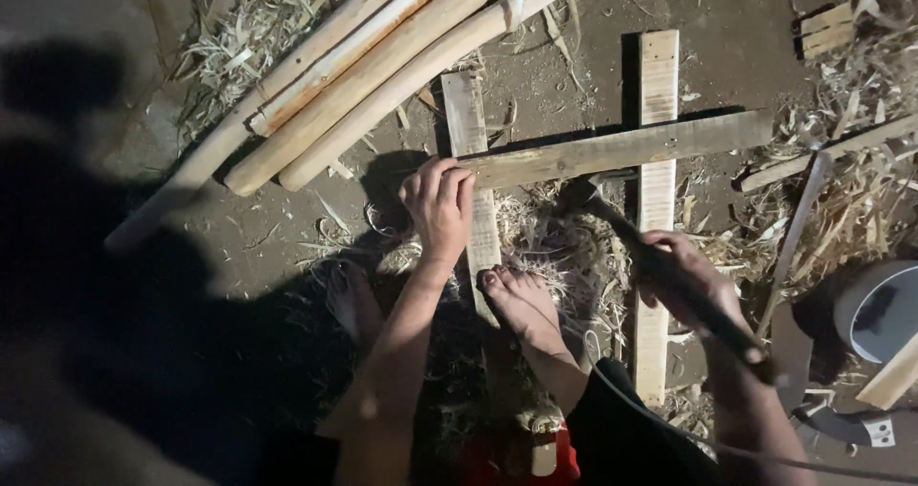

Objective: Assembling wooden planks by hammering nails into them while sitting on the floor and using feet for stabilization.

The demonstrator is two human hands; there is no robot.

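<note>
1. On the dirt floor [746, 27], three flat wooden slats form a rough frame: a left slat [469, 132] and a right slat [657, 199] lie roughly parallel, running away from the person, and a cross slat [622, 149] lies over both.
2. Left hand [438, 204]: fingers curled and closed over the joint where the cross slat's left end meets the left slat, pressing it down. Whether a nail is pinched under the fingers cannot be told.
3. Right hand [690, 280]: closed fully around the handle of a hammer [660, 261]. The hammer head points toward the cross slat, near its middle, and appears to sit just short of the wood.
4. One bare foot [521, 304] rests on the near end of the left slat and pins it. The other foot [349, 300] stands on the floor beside it.
5. Progress, as judged: the slats are laid out and the cross slat is positioned. No nail heads can be made out, so the joints cannot be confirmed as fastened. Only one cross slat is in place.
6. Surroundings: a bundle of round poles [373, 65] lies at upper left, wood shavings [851, 190] cover the floor at right, and a small wood block [826, 27] sits at upper right.
</note>
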